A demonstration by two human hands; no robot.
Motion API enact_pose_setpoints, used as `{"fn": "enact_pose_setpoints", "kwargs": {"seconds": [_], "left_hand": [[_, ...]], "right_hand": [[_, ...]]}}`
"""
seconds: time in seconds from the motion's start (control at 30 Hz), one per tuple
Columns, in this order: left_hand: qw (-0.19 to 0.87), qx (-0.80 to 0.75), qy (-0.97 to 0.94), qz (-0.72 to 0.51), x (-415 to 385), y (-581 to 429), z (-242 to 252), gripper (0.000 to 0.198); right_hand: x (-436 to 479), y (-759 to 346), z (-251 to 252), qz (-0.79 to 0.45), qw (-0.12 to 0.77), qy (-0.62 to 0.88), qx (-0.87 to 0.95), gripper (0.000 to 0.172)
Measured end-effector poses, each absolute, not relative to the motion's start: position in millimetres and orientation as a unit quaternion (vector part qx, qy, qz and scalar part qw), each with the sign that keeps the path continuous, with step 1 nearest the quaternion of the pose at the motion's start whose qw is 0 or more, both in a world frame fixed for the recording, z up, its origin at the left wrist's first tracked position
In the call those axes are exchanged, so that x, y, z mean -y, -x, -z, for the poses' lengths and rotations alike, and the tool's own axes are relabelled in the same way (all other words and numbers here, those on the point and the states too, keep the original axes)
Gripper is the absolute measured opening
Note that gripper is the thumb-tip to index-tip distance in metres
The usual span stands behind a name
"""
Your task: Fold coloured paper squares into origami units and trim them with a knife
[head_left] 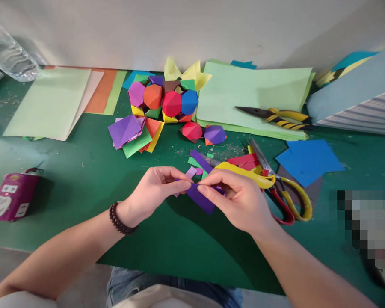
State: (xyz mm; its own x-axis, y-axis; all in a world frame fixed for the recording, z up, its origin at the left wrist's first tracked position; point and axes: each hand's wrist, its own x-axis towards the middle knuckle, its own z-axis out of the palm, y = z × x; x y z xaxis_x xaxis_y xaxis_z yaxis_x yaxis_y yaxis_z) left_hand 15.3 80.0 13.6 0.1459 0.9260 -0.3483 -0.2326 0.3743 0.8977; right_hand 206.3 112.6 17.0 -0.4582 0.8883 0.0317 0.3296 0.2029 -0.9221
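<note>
A small folded piece of purple paper [201, 197] is held above the green table [83, 171] between both hands. My left hand [152, 192] pinches its left end with thumb and fingers closed. My right hand [240, 199] pinches its right side, fingers curled round it. A bead bracelet [118, 219] sits on my left wrist. Just beyond the hands lie small cut paper scraps [199, 161] in purple, green and red.
A cluster of coloured folded paper balls [162, 100] sits at the back centre, with folded squares [133, 134] in front. Scissors [277, 184] lie right of my hands, pliers [276, 116] on light green sheets [253, 92]. A purple box [11, 201] stands left.
</note>
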Motion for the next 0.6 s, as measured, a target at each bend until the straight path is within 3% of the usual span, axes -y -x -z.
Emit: {"fn": "enact_pose_setpoints", "kwargs": {"seconds": [0.17,0.4,0.6], "left_hand": [[0.717,-0.446,-0.341,-0.413,-85.6,-6.8,-11.6,0.016],[0.751,-0.442,-0.331,-0.363,-92.8,2.1,-13.0,0.030],[0.758,-0.430,-0.314,-0.376,-96.0,8.1,-10.9,0.029]], "right_hand": [[-124.1,-211.5,-15.9,-0.576,0.258,0.444,0.636,0.021],[-126.7,-210.6,-14.7,-0.611,0.277,0.456,0.585,0.035],[-129.4,-217.4,-11.9,-0.615,0.247,0.457,0.594,0.031]]}}
